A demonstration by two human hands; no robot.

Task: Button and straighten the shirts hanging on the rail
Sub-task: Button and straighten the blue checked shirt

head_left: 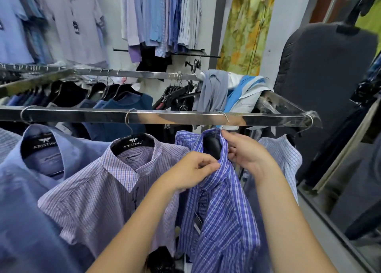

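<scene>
A blue-and-white checked shirt (222,206) hangs on a black hanger from the steel rail (165,118), right of centre. My left hand (191,170) pinches the left side of its collar at the neck. My right hand (245,151) grips the right side of the collar, thumb up near the hanger hook. Left of it hangs a lilac checked shirt (99,192), its collar closed, and further left a plain blue shirt (31,190). A pale checked shirt (286,155) hangs to the right, partly hidden behind my right arm.
A second rail (123,74) behind carries dark garments; loose grey and blue clothes (231,91) are draped over its right end. More shirts hang on the back wall. A dark padded board (321,83) and a mirror edge (338,221) stand at the right.
</scene>
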